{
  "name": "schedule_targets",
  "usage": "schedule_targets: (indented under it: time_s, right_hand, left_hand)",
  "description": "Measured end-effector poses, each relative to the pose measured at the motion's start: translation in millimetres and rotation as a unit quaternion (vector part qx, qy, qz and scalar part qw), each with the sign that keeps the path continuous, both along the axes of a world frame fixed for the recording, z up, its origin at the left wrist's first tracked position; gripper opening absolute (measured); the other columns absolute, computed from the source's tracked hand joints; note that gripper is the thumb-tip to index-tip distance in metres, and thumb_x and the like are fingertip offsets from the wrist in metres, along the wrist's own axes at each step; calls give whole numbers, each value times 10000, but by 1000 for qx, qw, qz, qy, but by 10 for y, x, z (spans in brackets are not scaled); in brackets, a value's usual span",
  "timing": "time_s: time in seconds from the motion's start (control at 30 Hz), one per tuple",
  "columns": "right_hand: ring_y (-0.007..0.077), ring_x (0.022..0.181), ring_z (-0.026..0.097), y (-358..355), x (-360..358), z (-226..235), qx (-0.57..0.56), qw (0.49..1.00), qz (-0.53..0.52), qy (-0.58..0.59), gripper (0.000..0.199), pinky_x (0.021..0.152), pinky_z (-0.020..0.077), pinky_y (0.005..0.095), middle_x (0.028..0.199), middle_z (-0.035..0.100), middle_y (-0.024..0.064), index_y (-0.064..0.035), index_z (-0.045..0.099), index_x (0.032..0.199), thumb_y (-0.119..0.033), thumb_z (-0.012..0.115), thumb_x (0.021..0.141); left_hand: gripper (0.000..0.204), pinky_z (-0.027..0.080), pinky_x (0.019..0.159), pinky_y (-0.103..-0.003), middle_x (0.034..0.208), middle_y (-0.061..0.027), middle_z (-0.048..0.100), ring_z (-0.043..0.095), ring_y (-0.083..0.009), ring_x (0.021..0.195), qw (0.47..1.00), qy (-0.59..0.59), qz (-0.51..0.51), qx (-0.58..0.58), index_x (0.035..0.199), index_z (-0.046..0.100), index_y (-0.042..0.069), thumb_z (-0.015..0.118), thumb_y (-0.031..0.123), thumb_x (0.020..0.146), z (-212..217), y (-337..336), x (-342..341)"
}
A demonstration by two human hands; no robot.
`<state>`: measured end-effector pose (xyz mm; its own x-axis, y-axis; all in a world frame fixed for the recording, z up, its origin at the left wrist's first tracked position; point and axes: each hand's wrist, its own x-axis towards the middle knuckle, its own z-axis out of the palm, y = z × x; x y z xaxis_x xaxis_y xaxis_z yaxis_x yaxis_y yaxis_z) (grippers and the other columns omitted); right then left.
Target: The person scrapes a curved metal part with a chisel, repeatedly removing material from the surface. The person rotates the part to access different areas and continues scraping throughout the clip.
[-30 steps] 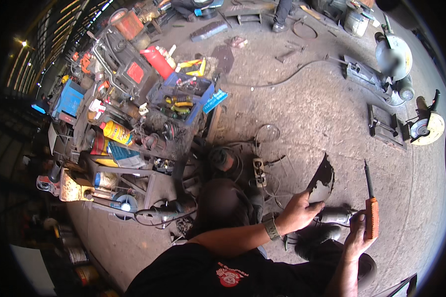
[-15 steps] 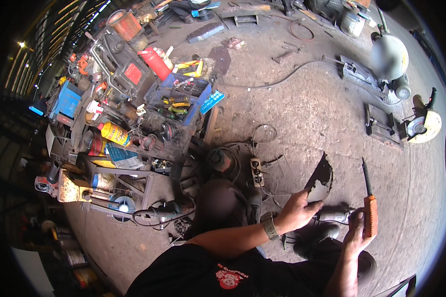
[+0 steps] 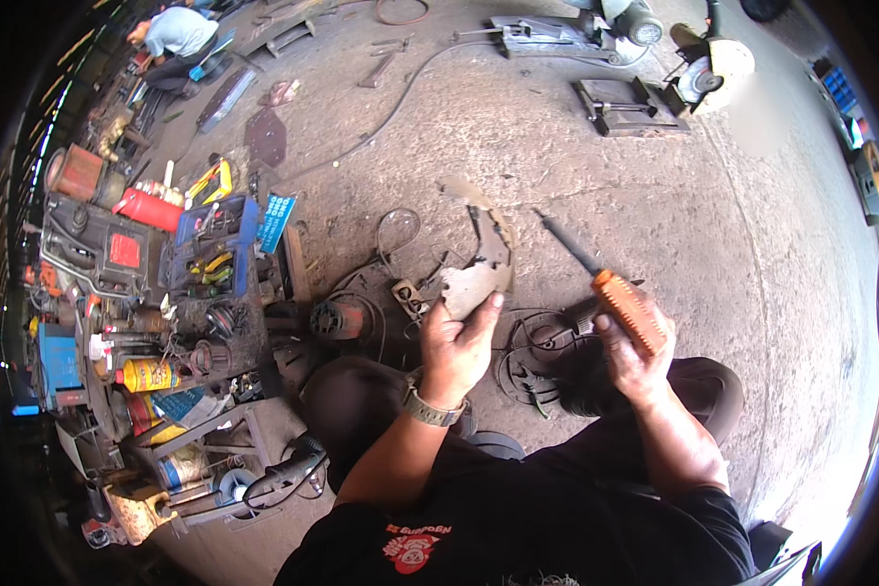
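My left hand [image 3: 456,354] grips the lower end of a thin, pale grey-brown sheet piece [image 3: 474,283]. Ragged edges and a curved, dark-marked upper part show on that piece; its material I cannot make out. To the right, my right hand [image 3: 640,361] is closed round the ribbed orange handle of a long tool [image 3: 619,301]. Its dark shaft narrows to a tip, which points up and left toward the sheet piece but stays apart from it. Whether the tool is a soldering iron or a screwdriver is unclear.
A blue toolbox [image 3: 250,234] and cluttered bench lie left. Cables and a round orange-and-black machine [image 3: 337,317] sit on the floor before my knees. Farther off stand a cutting disc machine [image 3: 718,73] and a metal clamp base [image 3: 627,105]. A person [image 3: 178,39] crouches at the far left.
My view has swung to the right. The left hand has turned the sheet piece so that more of its pale face shows. The tool in my right hand now leans left, toward the piece.
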<state>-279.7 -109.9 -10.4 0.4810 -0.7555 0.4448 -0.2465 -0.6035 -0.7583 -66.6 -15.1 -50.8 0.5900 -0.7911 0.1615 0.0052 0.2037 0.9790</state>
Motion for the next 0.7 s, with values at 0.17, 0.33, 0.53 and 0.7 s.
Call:
schedule_targets:
  time_s: [0.17, 0.33, 0.53, 0.7]
  right_hand:
    - [348, 902, 738, 28, 71, 85, -27, 999, 35, 6, 356, 774, 584, 383, 1080, 721, 207, 39, 672, 1119, -100, 813, 822]
    - [326, 891, 729, 59, 119, 56, 6, 999, 48, 10, 423, 795, 578, 375, 1118, 718, 191, 23, 658, 1199, -52, 798, 807]
    - [323, 838, 700, 91, 163, 44, -31, 998, 55, 9, 464, 759, 575, 392, 1107, 722, 162, 11, 652, 1220, -38, 807, 785]
    - [325, 825, 689, 106, 192, 30, -51, 997, 55, 23, 525, 754, 567, 395, 1081, 721, 158, 9, 631, 1256, -36, 812, 765]
  left_hand:
    - [212, 540, 840, -310, 1042, -110, 761, 703, -158, 929, 997, -73, 11, 18, 1138, 692, -43, 713, 52, 949, -2, 40, 72]
    - [195, 539, 836, -311, 1031, -104, 763, 700, -153, 921, 998, -65, 16, -6, 1117, 700, -43, 715, 53, 949, 75, 60, 59]
    - [194, 540, 828, -317, 1029, -110, 762, 703, -162, 918, 998, -68, 4, -7, 1112, 701, -44, 716, 58, 948, 95, 97, 38]
    - [198, 542, 822, -329, 1016, -121, 758, 714, -193, 910, 994, -113, 9, 11, 1110, 702, -38, 721, 59, 938, 118, 130, 38]
